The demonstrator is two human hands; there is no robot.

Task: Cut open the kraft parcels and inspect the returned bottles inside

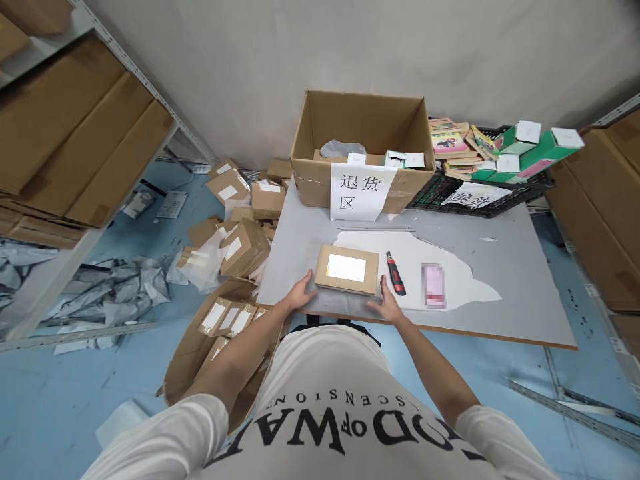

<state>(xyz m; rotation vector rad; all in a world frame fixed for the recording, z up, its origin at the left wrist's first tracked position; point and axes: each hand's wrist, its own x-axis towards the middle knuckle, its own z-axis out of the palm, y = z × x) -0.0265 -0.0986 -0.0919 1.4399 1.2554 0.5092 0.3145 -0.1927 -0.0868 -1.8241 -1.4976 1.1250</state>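
Observation:
A small flat cardboard parcel (347, 269) with a white label lies at the near edge of the grey table (500, 267), on top of a thin grey plastic bag (340, 304). My left hand (301, 292) touches the parcel's left end and the bag. My right hand (385, 303) presses at the parcel's right near corner. Both hands have fingers spread along the edges. A red and black utility knife (395, 273) lies just right of the parcel. A pink blurred item (433, 285) lies further right.
A big open carton (363, 150) with a white paper sign stands at the table's back. A black crate (480, 190) with books and green boxes sits back right. Labelled parcels lie piled on the floor at left, some in a carton (200, 347). Shelving holds flat cardboard on both sides.

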